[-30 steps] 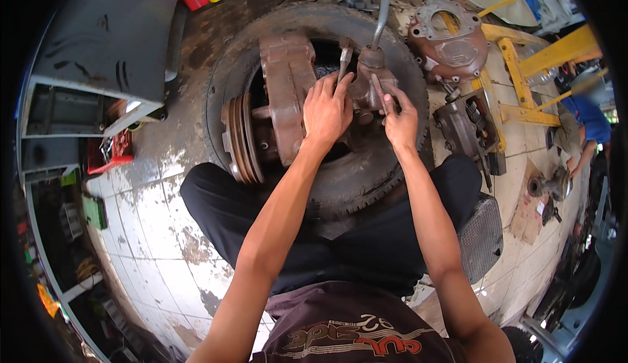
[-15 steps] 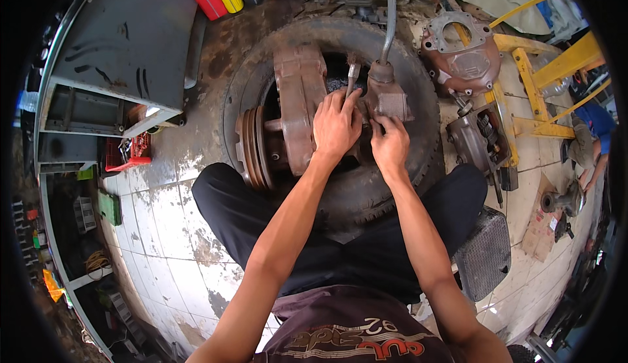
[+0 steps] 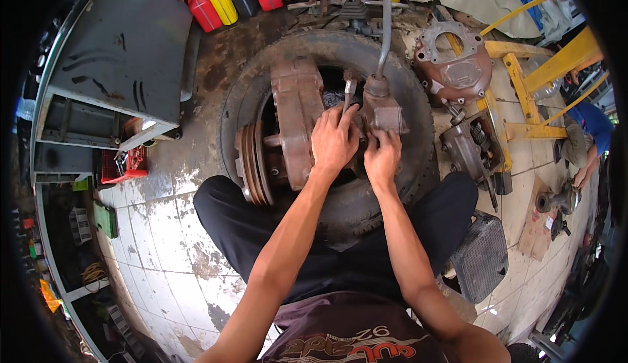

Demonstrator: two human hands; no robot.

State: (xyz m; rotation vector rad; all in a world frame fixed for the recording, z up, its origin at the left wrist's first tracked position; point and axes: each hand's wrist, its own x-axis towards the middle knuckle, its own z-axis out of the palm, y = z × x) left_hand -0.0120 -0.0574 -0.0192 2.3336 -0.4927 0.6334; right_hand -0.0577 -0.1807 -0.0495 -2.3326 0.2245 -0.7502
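A brown, grimy gearbox [image 3: 299, 114] lies within a large tyre [image 3: 255, 49] in front of me. My left hand [image 3: 334, 139] is closed around the handle of a brush [image 3: 350, 87], whose metal collar and dark bristles point away from me. Beside it, my right hand [image 3: 383, 157] has its fingers curled against the casing, just below the shift lever housing [image 3: 383, 113]. Whatever those fingertips grip is hidden. A long grey shift lever [image 3: 385, 29] rises from the housing. To the left, a grooved pulley-like drum [image 3: 252, 164] is attached to the gearbox.
A bell housing [image 3: 453, 65] and an opened gear case [image 3: 470, 145] lie to the right, by a yellow metal frame [image 3: 517, 88]. Left stand a grey cabinet [image 3: 118, 55] and a red crate [image 3: 124, 165]. Another person's hand [image 3: 579, 178] is at a metal part far right.
The whole view has shifted slightly, so the gearbox and tyre sit a little lower. Both hands stay at nearly the same spots on the gearbox, with the brush still in my left.
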